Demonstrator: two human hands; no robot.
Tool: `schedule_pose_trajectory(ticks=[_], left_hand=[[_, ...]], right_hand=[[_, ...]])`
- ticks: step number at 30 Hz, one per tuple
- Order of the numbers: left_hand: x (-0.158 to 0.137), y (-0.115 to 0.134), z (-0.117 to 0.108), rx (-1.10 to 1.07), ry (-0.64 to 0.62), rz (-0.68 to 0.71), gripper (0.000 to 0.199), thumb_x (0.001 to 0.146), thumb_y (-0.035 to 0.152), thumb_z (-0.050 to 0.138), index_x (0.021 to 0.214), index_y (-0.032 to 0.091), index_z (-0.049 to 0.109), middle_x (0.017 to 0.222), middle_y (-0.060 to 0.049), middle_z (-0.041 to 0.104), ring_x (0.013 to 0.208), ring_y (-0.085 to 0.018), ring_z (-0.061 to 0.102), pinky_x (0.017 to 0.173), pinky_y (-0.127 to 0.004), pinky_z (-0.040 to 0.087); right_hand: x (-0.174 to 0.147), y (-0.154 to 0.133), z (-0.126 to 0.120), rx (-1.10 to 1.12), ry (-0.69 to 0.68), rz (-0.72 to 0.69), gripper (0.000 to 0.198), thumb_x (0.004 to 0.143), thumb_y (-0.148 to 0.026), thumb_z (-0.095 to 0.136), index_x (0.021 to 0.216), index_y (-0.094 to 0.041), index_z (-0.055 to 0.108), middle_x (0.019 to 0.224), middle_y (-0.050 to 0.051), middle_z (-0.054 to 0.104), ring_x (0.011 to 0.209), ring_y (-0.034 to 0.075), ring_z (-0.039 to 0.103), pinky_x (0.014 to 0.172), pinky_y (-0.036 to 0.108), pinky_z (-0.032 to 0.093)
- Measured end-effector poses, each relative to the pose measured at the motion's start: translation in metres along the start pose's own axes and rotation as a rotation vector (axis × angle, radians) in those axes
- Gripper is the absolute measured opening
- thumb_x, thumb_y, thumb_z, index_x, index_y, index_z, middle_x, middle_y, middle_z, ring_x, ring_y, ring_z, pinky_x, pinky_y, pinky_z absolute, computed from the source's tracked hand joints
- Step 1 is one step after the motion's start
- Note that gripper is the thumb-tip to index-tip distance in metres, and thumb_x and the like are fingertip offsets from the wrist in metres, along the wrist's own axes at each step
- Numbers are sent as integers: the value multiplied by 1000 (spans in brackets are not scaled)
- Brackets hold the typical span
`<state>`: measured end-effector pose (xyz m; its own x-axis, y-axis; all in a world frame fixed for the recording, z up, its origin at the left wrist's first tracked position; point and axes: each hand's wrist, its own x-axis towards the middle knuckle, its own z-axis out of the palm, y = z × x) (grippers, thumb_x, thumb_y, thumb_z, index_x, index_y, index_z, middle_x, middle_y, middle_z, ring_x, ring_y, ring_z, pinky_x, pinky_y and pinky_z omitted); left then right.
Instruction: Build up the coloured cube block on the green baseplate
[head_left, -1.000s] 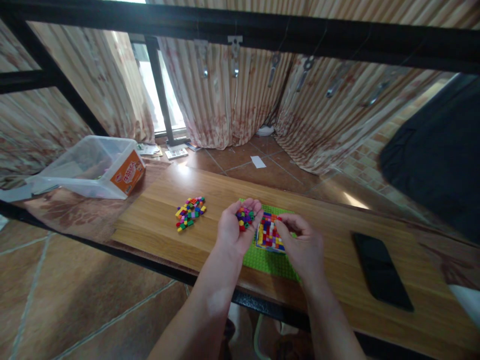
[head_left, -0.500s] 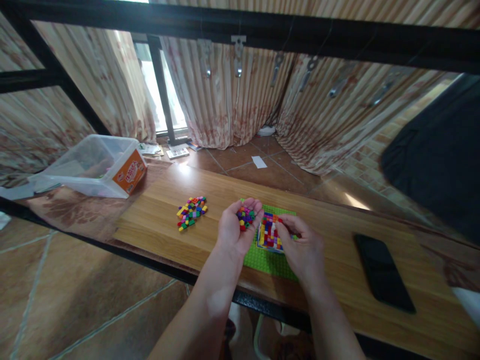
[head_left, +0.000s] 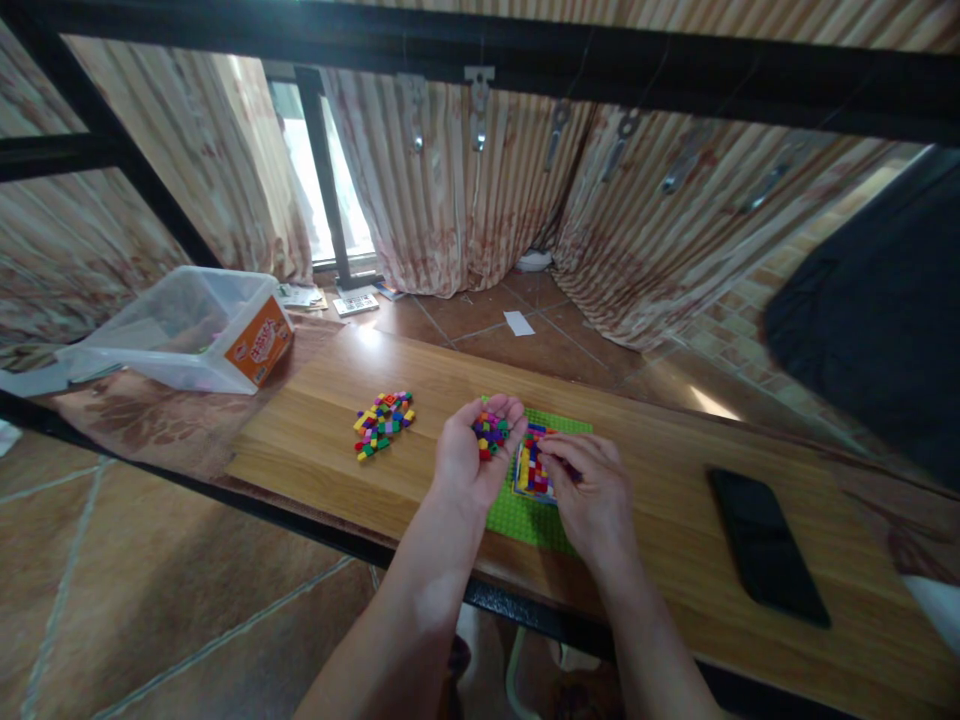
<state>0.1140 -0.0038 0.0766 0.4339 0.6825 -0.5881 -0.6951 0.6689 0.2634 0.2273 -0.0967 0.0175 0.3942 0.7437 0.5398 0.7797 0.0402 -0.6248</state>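
Observation:
My left hand (head_left: pixel 466 462) is cupped palm up, cradling a small heap of colourful toy bricks (head_left: pixel 491 432). Close to its right, my right hand (head_left: pixel 592 482) reaches over a multicoloured brick build (head_left: pixel 531 480), thumb and fingers pinched together above its top. Whether a brick sits in that pinch is hidden. Beneath the build lies a green studded baseplate (head_left: pixel 529 522), partly covered by both hands. A loose pile of small bricks (head_left: pixel 385 425) rests on the wooden board to the left.
At the far left stands a clear plastic box (head_left: pixel 187 372) with an orange label. A black phone (head_left: pixel 769 545) lies on the right of the wooden board (head_left: pixel 300 440). Dark metal bars (head_left: pixel 480 35) cross above, in front of striped curtains. Papers lie on the floor behind.
My right hand has shifted slightly left and turned, its fingers now closing over the upper middle of the build. The left hand stays almost still with its bricks.

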Motion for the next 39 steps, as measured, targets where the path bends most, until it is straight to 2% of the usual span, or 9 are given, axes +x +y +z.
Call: schedule_pose_trajectory(ticks=[6, 10, 17, 24, 34, 39], left_hand=[[1, -1, 0, 3, 2, 2, 28, 92, 13, 45, 72, 10, 64, 72, -10, 68, 69, -14, 66, 78, -28, 58], [0, 0, 0, 2, 2, 2, 27, 92, 13, 45, 73, 9, 64, 73, -10, 68, 69, -14, 66, 79, -29, 58], [0, 0, 0, 5, 9, -4, 28, 92, 13, 45, 73, 10, 64, 73, -10, 68, 68, -14, 67, 80, -28, 58], [0, 0, 0, 2, 9, -2, 27, 92, 14, 45, 73, 10, 64, 73, -10, 68, 69, -14, 67, 78, -28, 58], [0, 1, 0, 4, 0, 2, 29, 94, 14, 44, 72, 9, 64, 73, -11, 68, 69, -14, 67, 77, -28, 58], [0, 1, 1, 1, -1, 5, 31, 94, 13, 45, 70, 8, 63, 72, -11, 68, 67, -14, 66, 75, -27, 58]], right_hand=[[-3, 7, 6, -79, 59, 63, 16, 87, -33, 64, 85, -28, 79, 111, 9, 69, 110, 28, 54, 98, 52, 42], [-5, 10, 8, -47, 72, 122, 15, 86, -35, 66, 86, -28, 79, 116, 9, 67, 114, 28, 54, 101, 52, 40], [-8, 12, 11, -5, 65, 167, 15, 86, -35, 67, 86, -28, 80, 117, 9, 66, 117, 28, 54, 102, 53, 39], [-8, 11, 13, -36, 92, 149, 14, 85, -34, 67, 83, -26, 79, 118, 10, 66, 115, 29, 54, 101, 53, 40], [-5, 13, 10, 25, 69, 256, 17, 79, -37, 71, 87, -23, 78, 120, 12, 66, 118, 29, 55, 104, 52, 38], [-2, 13, 8, 84, 68, 291, 21, 82, -40, 67, 89, -23, 76, 122, 12, 66, 118, 29, 57, 106, 51, 38]])
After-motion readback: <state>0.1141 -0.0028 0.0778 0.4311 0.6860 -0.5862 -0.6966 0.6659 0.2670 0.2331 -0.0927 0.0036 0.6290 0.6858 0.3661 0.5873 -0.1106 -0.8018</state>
